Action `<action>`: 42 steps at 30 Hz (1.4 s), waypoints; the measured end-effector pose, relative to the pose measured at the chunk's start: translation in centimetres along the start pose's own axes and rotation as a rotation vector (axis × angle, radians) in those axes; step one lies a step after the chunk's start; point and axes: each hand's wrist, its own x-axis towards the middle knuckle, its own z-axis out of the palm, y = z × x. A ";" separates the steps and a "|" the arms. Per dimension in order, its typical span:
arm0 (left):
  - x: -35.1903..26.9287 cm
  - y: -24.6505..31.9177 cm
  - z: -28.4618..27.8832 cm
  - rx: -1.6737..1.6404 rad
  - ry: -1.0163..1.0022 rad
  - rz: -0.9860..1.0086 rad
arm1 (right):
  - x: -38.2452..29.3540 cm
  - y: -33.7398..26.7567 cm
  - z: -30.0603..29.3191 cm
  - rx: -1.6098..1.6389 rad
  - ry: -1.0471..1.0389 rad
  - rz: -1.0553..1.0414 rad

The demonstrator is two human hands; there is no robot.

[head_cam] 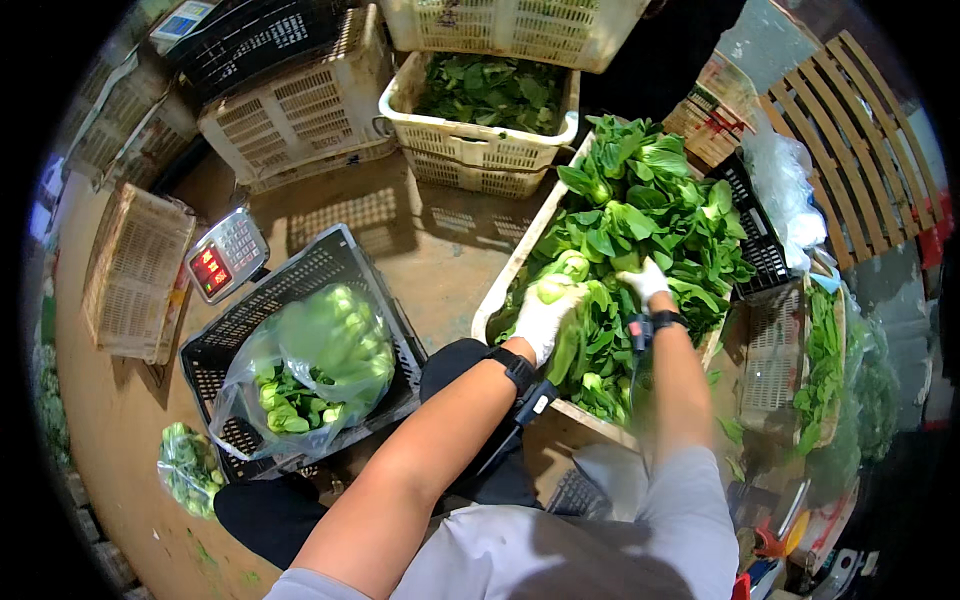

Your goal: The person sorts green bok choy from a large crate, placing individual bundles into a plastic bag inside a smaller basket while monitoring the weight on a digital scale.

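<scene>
A large pale plastic crate (517, 274) heaped with green bok choy (626, 221) lies before me, slightly to the right. My left hand (546, 311), in a white glove, grips bok choy heads by their pale bases over the crate's near left part. Also gloved in white, my right hand (646, 283) reaches into the heap; the thumb points left beside a pale stem, and whether the fingers hold anything cannot be told. On the left, a clear plastic bag (300, 367) with bok choy inside rests in a black crate (341, 255) on a scale with a lit red display (214, 270).
Another bag of greens (189, 469) lies on the floor at left. A crate of dark leaves (480, 150) stands ahead, with pale crates (300, 112) beside it. Wooden slats (855, 150), a clear bag (787, 187) and a crate of greens (772, 360) are at right.
</scene>
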 end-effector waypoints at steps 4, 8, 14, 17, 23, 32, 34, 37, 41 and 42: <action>-0.6 2.3 -0.4 -0.092 -0.247 -0.095 | -7.3 -0.5 -3.0 0.696 -0.122 -0.325; -3.4 5.6 -0.8 -0.295 -0.571 -0.275 | -18.4 -5.2 -3.8 0.561 -0.185 -0.249; -8.3 8.0 -1.2 -0.192 -0.803 -0.346 | -27.2 -7.3 -3.0 0.599 -0.337 -0.465; -10.3 9.1 -2.0 -0.319 -0.964 -0.315 | -29.4 -6.6 -4.0 0.935 -0.523 -0.521; -10.5 7.1 -5.5 -0.357 -0.734 -0.321 | -31.7 -8.5 -0.5 1.394 -0.911 -0.342; -11.5 8.5 -5.5 -0.401 -0.736 -0.209 | -27.6 -7.2 1.7 1.102 -0.547 -0.580; -11.9 9.3 -4.9 -0.429 -0.814 -0.231 | -29.3 -8.3 1.0 0.860 -0.356 -0.593; -11.6 9.4 -4.3 -0.382 -0.793 -0.171 | -29.3 -9.8 0.5 0.524 -0.262 -0.581; -11.5 8.7 -3.9 -0.262 -0.694 -0.047 | -28.8 -9.9 -2.1 0.486 0.002 -0.665; -11.5 8.6 -4.0 -0.297 -0.701 -0.096 | -29.1 -10.2 -2.6 0.484 0.030 -0.646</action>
